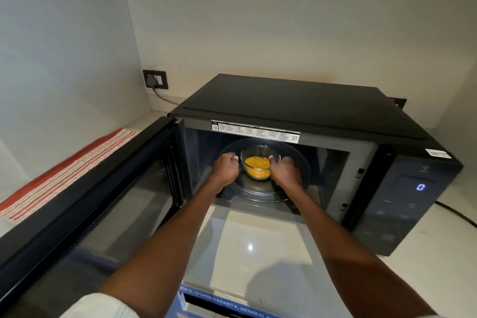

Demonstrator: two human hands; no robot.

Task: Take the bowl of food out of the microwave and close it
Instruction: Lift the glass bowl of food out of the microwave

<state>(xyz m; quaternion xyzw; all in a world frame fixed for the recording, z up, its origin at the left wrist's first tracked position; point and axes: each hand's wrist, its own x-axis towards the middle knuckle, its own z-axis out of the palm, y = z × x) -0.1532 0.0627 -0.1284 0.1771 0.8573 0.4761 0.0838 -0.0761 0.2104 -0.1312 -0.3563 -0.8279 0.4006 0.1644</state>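
A black microwave (296,103) stands on a white counter with its door (85,204) swung wide open to the left. Inside, on the glass turntable (258,195), sits a small clear glass bowl (259,152) of yellow-orange food (258,165). Both my arms reach into the cavity. My left hand (225,166) grips the bowl's left side with the thumb at the rim. My right hand (285,169) grips its right side the same way. The bowl's lower sides are hidden by my fingers.
The control panel (405,204) on the microwave's right shows a lit "0". A red striped cloth (67,173) lies on the counter to the left. A wall socket with plug (155,79) is behind. A cable (456,213) runs along the right. Glossy white counter (258,245) lies below the opening.
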